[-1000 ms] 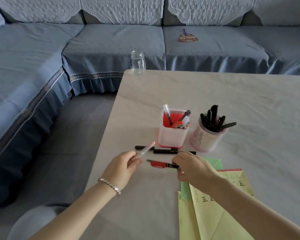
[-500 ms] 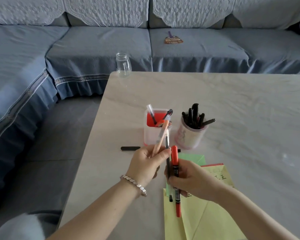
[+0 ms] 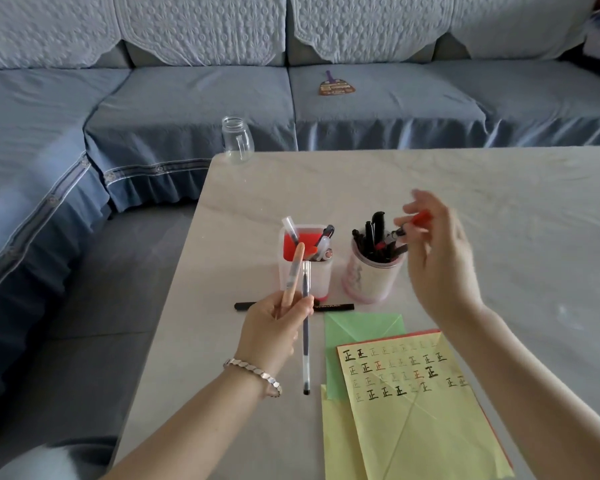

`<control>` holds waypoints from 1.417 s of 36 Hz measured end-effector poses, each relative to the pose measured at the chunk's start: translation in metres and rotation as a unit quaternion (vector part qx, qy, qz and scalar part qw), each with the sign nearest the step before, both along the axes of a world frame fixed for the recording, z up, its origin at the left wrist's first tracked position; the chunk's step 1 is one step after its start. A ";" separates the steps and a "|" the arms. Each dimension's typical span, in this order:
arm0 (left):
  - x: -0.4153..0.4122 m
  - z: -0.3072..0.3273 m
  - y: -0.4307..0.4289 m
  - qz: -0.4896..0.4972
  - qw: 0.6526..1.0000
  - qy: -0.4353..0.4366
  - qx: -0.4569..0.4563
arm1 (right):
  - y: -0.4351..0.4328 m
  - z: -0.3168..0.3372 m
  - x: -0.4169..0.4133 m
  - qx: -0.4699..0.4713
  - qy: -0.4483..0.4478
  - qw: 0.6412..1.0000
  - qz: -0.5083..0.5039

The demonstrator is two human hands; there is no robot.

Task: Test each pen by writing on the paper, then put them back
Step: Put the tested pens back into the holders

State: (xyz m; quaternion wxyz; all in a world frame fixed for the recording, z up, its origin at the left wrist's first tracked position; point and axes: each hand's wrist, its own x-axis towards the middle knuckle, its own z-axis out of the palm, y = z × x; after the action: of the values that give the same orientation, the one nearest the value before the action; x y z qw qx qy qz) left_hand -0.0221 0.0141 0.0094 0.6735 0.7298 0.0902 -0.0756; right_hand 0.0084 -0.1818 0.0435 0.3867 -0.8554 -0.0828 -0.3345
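— The hands?
— Left hand (image 3: pixel 274 327) grips a peach pen (image 3: pixel 293 271) and a clear gel pen (image 3: pixel 305 355); blurred right hand (image 3: pixel 437 265) pinches a red marker (image 3: pixel 419 219) above the round pen cup (image 3: pixel 371 282), toward the table (image 3: pixel 326 188)'s left edge.

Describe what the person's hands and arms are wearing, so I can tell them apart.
Both forearms are bare, with no sleeves in view. The left hand wears at its wrist a silver-coloured bracelet of flat linked segments. The right hand, blurred, shows no bracelet or watch; rings cannot be judged.
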 end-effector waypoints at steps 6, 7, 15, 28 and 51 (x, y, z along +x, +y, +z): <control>0.000 -0.003 0.006 0.003 1.000 -0.004 0.006 | 0.003 -0.035 0.015 -0.104 0.124 0.987 -0.011; 0.000 -0.003 0.007 0.008 1.000 -0.002 0.002 | 0.001 -0.039 0.016 -0.131 0.120 0.984 -0.021; 0.004 0.005 0.004 0.028 0.995 0.036 -0.086 | 0.022 -0.029 -0.031 -0.020 0.141 0.990 0.013; 0.010 0.019 -0.005 0.008 0.999 -0.004 -0.049 | 0.056 -0.027 -0.046 0.112 0.361 0.910 0.170; 0.088 0.049 0.025 -0.165 0.833 -0.208 0.486 | 0.076 0.003 0.039 0.134 0.240 0.962 0.011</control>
State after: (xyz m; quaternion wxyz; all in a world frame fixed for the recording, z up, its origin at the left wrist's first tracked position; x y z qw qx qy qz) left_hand 0.0662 0.0395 0.0585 0.2129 0.9654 -0.1487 0.0215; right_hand 0.0473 -0.1059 0.0466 0.5097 -0.8501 0.0484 -0.1234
